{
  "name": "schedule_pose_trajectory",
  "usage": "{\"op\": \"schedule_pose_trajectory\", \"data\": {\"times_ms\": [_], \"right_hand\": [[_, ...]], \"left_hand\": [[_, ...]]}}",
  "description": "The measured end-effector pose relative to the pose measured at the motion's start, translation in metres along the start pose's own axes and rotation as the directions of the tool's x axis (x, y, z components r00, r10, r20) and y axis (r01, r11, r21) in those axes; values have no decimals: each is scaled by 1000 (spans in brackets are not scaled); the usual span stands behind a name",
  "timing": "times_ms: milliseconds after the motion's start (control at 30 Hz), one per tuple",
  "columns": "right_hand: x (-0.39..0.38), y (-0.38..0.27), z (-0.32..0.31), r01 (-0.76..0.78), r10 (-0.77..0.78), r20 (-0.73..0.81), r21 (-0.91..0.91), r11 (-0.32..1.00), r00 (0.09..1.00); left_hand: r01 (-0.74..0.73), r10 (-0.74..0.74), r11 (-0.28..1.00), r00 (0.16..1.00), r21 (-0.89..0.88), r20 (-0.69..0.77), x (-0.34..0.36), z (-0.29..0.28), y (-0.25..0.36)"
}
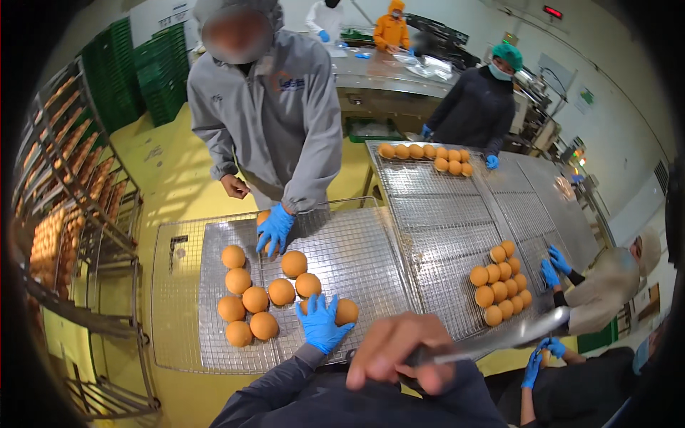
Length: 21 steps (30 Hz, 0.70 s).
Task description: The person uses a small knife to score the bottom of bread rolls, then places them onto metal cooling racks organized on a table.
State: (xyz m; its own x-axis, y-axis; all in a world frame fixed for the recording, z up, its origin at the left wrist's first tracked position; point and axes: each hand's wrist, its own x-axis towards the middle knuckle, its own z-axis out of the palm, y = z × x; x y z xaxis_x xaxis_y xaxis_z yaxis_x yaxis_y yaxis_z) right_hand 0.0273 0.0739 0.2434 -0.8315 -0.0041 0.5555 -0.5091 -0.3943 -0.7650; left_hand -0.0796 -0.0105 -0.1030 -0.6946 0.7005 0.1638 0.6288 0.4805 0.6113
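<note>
My left hand (325,327), in a blue glove, lies with spread fingers over round golden-brown buns on a wire rack (364,250). One bun (347,312) shows at the thumb and index finger; another is mostly hidden under the glove. Ungloved and a little blurred, my right hand (403,349) is closed round the dark handle of a long knife (506,335). Its shiny blade points right, above the rack's side. Several loose buns (255,299) sit left of my left hand. Across the rack, a co-worker's blue-gloved hand (275,230) is on a bun.
At right, a metal table (442,235) carries racks with a bun cluster (499,285) and a far row (424,152). Co-workers' gloved hands (553,267) are at its right edge. A wheeled rack trolley (93,192) stands left; green crates (157,78) are stacked behind it.
</note>
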Motion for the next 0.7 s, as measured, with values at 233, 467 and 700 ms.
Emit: {"op": "schedule_pose_trajectory", "data": {"times_ms": [233,467,700], "right_hand": [[-187,159,-49,-674,607,-617,162,721,501],[-235,156,-57,-632,471,-817,176,755,334],[-211,146,-58,-715,401,-863,69,696,307]], "left_hand": [[-336,266,936,871,108,412,22,19,31],[-320,351,935,893,-152,281,27,6,35],[633,81,-252,768,-732,636,29,-26,25]]}}
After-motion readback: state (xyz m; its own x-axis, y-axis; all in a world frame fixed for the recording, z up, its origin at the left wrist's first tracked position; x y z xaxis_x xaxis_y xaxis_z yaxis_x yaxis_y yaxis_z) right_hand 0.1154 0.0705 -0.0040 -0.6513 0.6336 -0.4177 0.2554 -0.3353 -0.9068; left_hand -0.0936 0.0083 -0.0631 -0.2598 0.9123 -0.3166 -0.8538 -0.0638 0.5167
